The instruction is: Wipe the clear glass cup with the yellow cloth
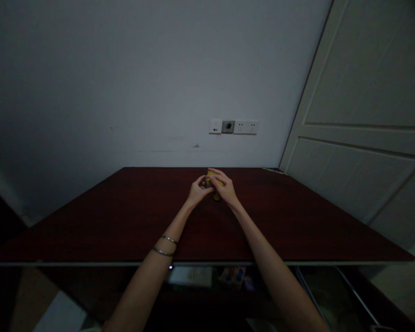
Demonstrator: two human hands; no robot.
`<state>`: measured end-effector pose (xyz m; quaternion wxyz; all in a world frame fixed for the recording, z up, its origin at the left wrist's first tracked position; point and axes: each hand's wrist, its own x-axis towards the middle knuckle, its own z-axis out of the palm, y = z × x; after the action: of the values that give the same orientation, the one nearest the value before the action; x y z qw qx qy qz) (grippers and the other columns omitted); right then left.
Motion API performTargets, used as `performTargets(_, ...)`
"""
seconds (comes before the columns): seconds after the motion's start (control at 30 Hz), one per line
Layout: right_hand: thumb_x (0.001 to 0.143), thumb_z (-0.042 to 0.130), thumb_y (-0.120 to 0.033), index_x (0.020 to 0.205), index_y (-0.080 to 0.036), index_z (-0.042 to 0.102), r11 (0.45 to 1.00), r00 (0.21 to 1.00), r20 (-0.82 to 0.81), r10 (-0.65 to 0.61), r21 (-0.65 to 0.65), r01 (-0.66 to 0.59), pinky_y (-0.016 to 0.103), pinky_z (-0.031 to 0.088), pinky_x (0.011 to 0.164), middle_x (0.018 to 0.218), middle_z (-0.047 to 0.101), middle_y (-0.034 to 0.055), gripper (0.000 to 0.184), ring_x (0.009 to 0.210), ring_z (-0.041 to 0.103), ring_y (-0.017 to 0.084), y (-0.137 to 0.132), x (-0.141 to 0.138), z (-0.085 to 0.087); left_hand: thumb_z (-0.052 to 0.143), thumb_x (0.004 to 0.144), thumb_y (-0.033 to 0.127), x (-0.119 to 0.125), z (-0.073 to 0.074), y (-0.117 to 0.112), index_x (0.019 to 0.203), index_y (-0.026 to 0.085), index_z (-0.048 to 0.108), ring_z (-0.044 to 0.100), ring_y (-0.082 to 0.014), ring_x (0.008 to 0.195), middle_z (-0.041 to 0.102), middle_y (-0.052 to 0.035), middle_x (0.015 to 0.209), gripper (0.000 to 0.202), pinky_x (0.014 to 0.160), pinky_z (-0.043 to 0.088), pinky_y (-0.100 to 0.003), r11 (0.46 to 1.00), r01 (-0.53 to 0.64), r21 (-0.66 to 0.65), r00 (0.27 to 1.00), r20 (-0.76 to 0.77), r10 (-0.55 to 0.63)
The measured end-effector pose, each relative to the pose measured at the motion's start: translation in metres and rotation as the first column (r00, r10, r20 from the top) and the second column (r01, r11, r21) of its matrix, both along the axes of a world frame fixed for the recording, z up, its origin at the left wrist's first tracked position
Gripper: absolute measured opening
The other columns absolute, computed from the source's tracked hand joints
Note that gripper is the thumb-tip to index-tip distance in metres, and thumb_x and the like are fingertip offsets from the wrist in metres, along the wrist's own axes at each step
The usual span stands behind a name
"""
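Evidently, the yellow thing (pixel 211 173) sits between your two hands, above the far half of the tabletop (pixel 124 216). Your right hand (pixel 227 188) has its fingers closed around it; your left hand (pixel 196 191) has curled fingers at its left side, though whether they grip or merely steady it, I cannot tell. A yellow bit (pixel 216 198) shows below; whether it is joined is unclear. Main risk, in my judgement: a slip, should your right fingers loosen while the left give no firm hold. Secondary risk: misplaced pressure, since your fingers hide most of the thing and the light is dim.
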<state>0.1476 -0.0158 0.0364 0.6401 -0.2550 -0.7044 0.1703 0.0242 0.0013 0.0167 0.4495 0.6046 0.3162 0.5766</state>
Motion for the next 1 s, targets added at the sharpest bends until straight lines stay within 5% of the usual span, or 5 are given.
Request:
performTargets(0.13,0.076,0.056,-0.033,0.084,-0.023,0.07,0.999,0.999,0.047,-0.003,0.048,0.001,0.033,0.04,0.092,0.11,0.061,0.0054,0.018,0.104,0.055,0.018,-0.003,-0.006,0.012,0.074,0.052,0.025,-0.002,0.002,-0.001,0.108,0.012,0.056,0.057,-0.012,0.068,0.063,-0.0052,0.084,0.06,0.055,0.045,-0.019,0.998,-0.048,-0.027,0.995,0.09,0.05)
performTargets(0.37,0.074,0.059,-0.035,0.081,-0.02,0.07,0.994,0.996,-0.082,0.019,-0.106,-0.027,0.032,0.044,0.087,0.101,0.065,0.0076,0.021,0.095,0.059,0.019,0.017,-0.02,0.029,0.072,0.056,0.036,-0.007,0.004,0.001,0.114,0.015,0.054,0.058,-0.0131,0.062,0.062,-0.008,0.094,0.064,0.044,0.048,-0.022,0.999,-0.035,-0.037,0.99,0.135,0.039)
performTargets(0.63,0.075,0.058,-0.033,0.083,-0.023,0.07,1.0,1.0,0.01,-0.006,0.013,0.006,0.032,0.041,0.091,0.108,0.063,0.0051,0.018,0.103,0.056,0.018,-0.002,-0.021,0.021,0.072,0.054,0.038,-0.007,0.002,0.003,0.108,0.012,0.058,0.058,-0.0126,0.062,0.064,-0.0071,0.087,0.062,0.049,0.048,-0.022,0.997,-0.07,-0.027,0.986,0.148,0.073)
performTargets(0.87,0.072,0.058,-0.04,0.08,-0.019,0.071,0.984,0.985,-0.159,-0.069,-0.173,0.041,0.034,0.046,0.084,0.097,0.067,0.0068,0.026,0.093,0.061,0.021,0.016,-0.012,0.018,0.075,0.05,0.032,-0.001,0.002,-0.003,0.114,0.01,0.052,0.056,-0.0112,0.058,0.064,-0.0054,0.081,0.071,0.052,0.047,-0.023,0.997,-0.044,-0.064,0.995,0.082,0.049)
performTargets(1.0,0.073,0.058,-0.038,0.081,-0.02,0.071,0.989,0.992,-0.121,-0.038,-0.148,0.019,0.033,0.046,0.085,0.101,0.066,0.0068,0.024,0.095,0.06,0.02,0.011,-0.01,0.018,0.076,0.048,0.03,-0.001,0.002,-0.002,0.109,0.009,0.054,0.053,-0.0094,0.057,0.062,-0.0028,0.074,0.068,0.051,0.044,-0.021,0.998,-0.059,-0.022,0.995,0.079,0.06)
